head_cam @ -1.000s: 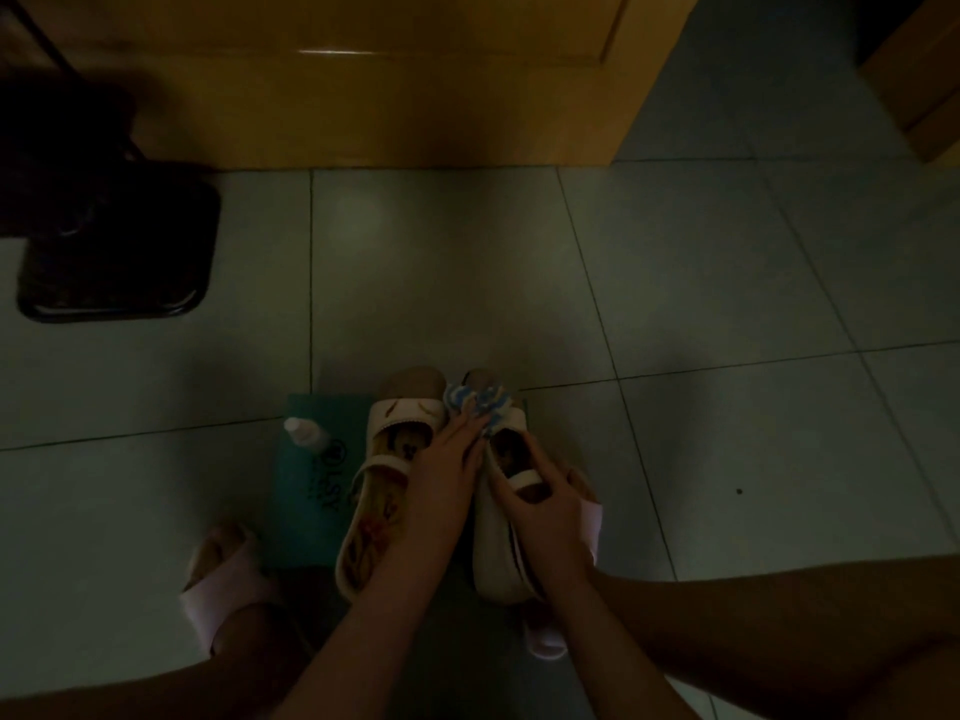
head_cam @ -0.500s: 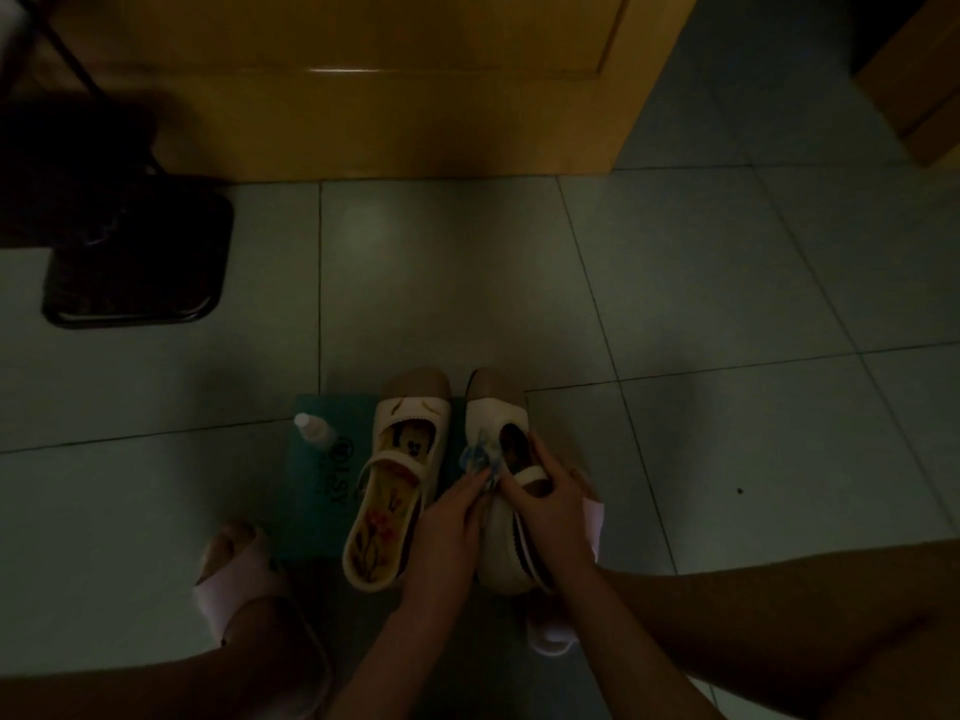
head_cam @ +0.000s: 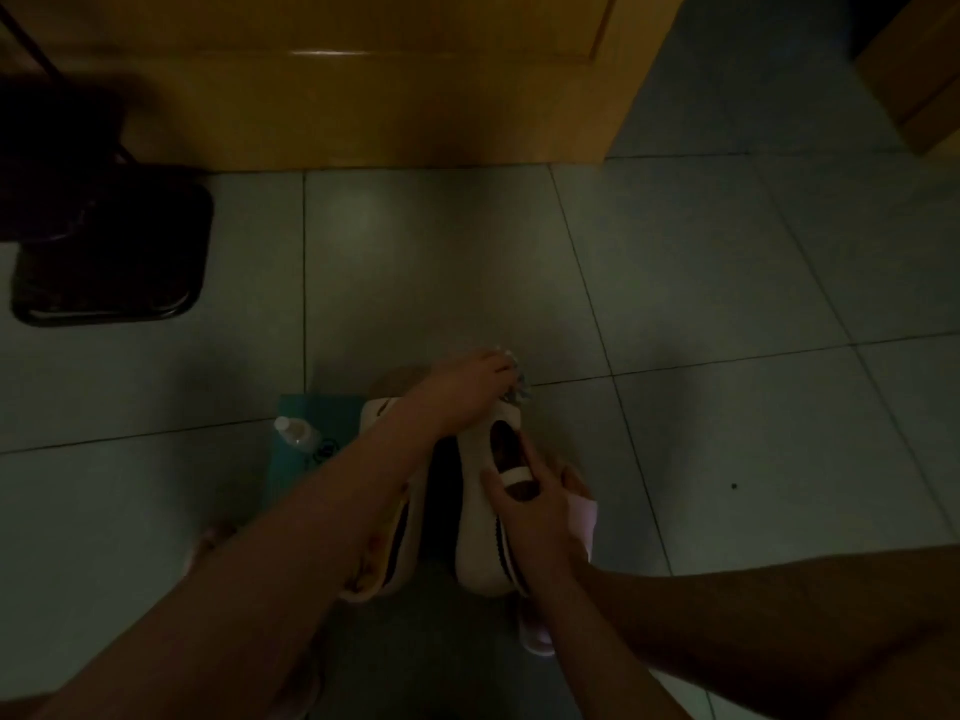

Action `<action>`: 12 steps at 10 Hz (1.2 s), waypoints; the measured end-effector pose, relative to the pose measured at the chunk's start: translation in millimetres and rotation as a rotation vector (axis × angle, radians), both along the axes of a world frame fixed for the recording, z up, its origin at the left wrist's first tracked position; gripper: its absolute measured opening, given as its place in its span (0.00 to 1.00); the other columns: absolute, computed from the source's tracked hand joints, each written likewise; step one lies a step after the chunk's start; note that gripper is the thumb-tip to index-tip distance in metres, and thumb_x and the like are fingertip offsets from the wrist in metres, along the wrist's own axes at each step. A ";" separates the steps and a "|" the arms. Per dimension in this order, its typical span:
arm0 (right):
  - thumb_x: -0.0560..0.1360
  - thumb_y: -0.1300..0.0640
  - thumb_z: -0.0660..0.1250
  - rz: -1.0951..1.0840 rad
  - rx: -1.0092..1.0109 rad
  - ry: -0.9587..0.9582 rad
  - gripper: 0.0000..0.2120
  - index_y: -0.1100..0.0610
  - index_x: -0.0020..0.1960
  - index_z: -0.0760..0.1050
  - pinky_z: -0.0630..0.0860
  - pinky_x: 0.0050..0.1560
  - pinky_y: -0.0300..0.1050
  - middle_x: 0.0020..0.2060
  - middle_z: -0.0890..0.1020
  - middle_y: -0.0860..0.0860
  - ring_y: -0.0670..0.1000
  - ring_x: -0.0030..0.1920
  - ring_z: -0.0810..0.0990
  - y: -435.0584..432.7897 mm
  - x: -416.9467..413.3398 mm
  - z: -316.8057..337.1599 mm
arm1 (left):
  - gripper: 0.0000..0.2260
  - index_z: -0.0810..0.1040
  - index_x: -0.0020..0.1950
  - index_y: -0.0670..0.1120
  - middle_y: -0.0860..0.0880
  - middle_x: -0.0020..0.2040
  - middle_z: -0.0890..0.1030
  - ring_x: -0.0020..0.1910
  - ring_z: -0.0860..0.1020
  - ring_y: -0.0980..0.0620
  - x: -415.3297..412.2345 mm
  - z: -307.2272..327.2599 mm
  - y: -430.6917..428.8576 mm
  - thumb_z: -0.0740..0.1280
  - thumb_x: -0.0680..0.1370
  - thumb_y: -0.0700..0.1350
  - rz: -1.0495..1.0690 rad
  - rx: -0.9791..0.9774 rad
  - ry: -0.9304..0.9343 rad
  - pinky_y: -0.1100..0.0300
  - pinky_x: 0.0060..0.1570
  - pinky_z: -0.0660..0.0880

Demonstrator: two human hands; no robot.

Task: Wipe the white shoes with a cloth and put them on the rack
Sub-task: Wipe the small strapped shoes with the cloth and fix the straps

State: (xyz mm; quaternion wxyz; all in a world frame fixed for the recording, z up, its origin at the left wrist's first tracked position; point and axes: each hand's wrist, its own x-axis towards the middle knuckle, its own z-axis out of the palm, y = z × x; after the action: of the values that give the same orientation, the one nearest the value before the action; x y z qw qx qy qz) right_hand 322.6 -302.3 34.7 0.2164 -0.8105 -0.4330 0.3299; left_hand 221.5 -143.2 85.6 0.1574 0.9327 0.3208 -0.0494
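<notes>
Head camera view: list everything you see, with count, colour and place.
wiped shoe: one, white, floor centre.
second shoe: one, white, left of it, under the left forearm.
cloth: one, blue-white, on the wiped shoe's toe.
bottle: one, whitish, on the mat.
mat: one, teal, left of the shoes.
slippers: two, pink, either side of the shoes.
dark stand: one, black, upper left.
door: one, wooden, top.
floor: pale tiles.
left hand: one, holds the cloth.
right hand: one, grips the wiped shoe.
</notes>
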 end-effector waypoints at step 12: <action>0.68 0.50 0.74 -0.129 0.041 0.458 0.32 0.48 0.70 0.68 0.67 0.64 0.40 0.65 0.74 0.49 0.48 0.66 0.70 6.1 -8.2 27.3 | 0.18 0.73 0.66 0.51 0.57 0.66 0.71 0.67 0.68 0.60 -31.9 -8.8 -195.1 0.60 0.79 0.36 0.935 -0.496 -0.699 0.79 0.61 0.59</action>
State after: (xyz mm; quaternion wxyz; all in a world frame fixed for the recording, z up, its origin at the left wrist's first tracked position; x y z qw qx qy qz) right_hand 314.3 -296.2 62.0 0.3458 -0.7358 -0.3266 0.4820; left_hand 189.6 -338.4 76.8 0.4694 0.5908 0.6028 0.2594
